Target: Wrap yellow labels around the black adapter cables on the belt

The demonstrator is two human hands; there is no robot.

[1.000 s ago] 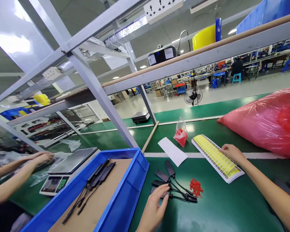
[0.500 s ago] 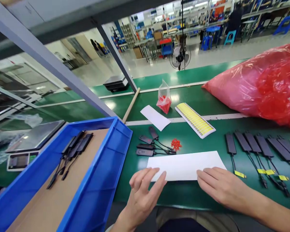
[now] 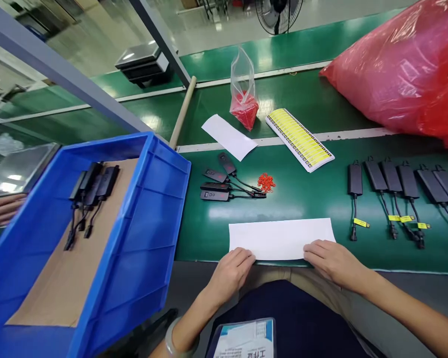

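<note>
A blank white paper sheet (image 3: 280, 238) lies at the table's front edge. My left hand (image 3: 232, 271) is closed on its near left corner, fingers together. At the near right corner my right hand (image 3: 330, 261) pinches the same sheet, its thumb hidden. Just beyond the sheet, to the left, several black plug-ended cable devices (image 3: 214, 195) lie in a fan. Their cable ends reach a small pile of red rings (image 3: 266, 183). Farther off are a stack of yellow label sheets (image 3: 300, 139) and a second white paper (image 3: 229, 136).
A blue crate (image 3: 168, 199) with several black devices (image 3: 93, 184) on cardboard stands left. Labelled black devices (image 3: 390, 176) line the right side. Behind are a small bag of red pieces (image 3: 244, 104) and a large red bag (image 3: 395, 69). Another person's hand (image 3: 2, 209) shows at far left.
My right hand came from the yellow label stack and my left from the black devices, both to the white sheet, now nearer the table edge. The view tilted down.
</note>
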